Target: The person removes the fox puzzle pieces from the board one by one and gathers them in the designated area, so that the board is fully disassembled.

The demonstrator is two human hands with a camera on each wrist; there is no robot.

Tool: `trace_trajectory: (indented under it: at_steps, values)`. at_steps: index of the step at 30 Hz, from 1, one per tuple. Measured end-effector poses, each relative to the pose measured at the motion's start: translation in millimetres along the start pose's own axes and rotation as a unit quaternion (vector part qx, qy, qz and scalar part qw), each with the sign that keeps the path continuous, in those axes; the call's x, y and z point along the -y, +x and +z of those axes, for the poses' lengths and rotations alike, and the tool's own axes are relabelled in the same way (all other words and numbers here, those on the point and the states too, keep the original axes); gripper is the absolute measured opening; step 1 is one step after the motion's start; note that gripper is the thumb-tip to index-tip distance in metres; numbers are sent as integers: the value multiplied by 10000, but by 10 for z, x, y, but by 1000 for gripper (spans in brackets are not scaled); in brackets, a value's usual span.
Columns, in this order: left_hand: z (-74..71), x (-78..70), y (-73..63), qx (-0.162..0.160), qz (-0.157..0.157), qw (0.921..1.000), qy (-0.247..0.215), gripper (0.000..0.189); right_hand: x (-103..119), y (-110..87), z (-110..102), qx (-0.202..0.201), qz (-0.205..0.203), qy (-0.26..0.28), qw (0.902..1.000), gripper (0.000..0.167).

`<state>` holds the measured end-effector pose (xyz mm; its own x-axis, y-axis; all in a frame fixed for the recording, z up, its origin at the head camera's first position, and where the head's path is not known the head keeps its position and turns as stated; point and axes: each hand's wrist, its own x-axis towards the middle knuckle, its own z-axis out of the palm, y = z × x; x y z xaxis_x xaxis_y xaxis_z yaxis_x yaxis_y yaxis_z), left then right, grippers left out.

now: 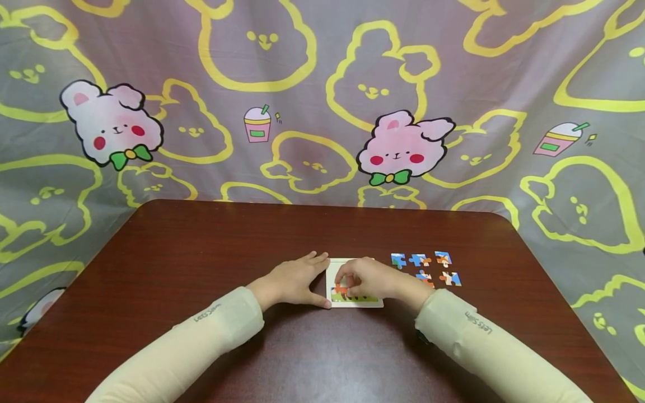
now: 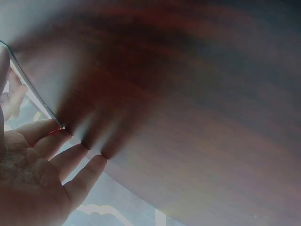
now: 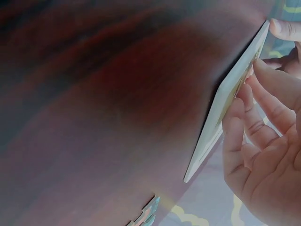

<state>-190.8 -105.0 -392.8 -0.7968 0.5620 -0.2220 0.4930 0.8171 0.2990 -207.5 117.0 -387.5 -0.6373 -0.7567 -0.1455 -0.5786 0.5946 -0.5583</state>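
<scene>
A white-framed jigsaw board point(image 1: 356, 304) lies flat on the table, with an orange animal on green ground in its lower part. My left hand point(image 1: 297, 280) spreads its fingers and thumb along the board's left edge, steadying it. Over the picture, my right hand point(image 1: 375, 278) curls thumb and fingers down and pinches a puzzle piece, mostly covered by the fingertips. In the right wrist view, the fingertips of the right hand point(image 3: 263, 136) meet the face of the board point(image 3: 214, 113). The left wrist view shows the left fingers point(image 2: 77, 157) at the board's edge.
Several loose puzzle pieces point(image 1: 450, 278) with blue, orange and white parts lie right of the board, some close to the right wrist. The dark red-brown table point(image 1: 201, 246) ends at a patterned curtain point(image 1: 302, 112) behind it.
</scene>
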Motion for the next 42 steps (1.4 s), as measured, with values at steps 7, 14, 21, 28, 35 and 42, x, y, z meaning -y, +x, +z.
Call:
trace_trajectory:
  at_steps: [7,14,21,28,35,42]
  values:
    - [6,3,-2,-26,-3,10000,-10,100,24,7,21,-13,6,61,10000,24]
    - [15,0,-9,-45,11,10000,-31,100,11,13,46,15,-85,321,9994,25]
    - [10,-8,-7,-56,31,10000,-13,100,3,-19,41,-119,-130,285,9994,27]
    - [-3,-13,-5,-35,1,10000,6,100,33,-38,-12,-159,15,434,9989,24]
    - [4,-8,-3,1,-41,10000,15,101,53,-38,-20,-210,-15,706,9973,20]
    - [6,-2,3,-26,-17,10000,18,101,69,-22,-10,-272,-140,848,9959,17]
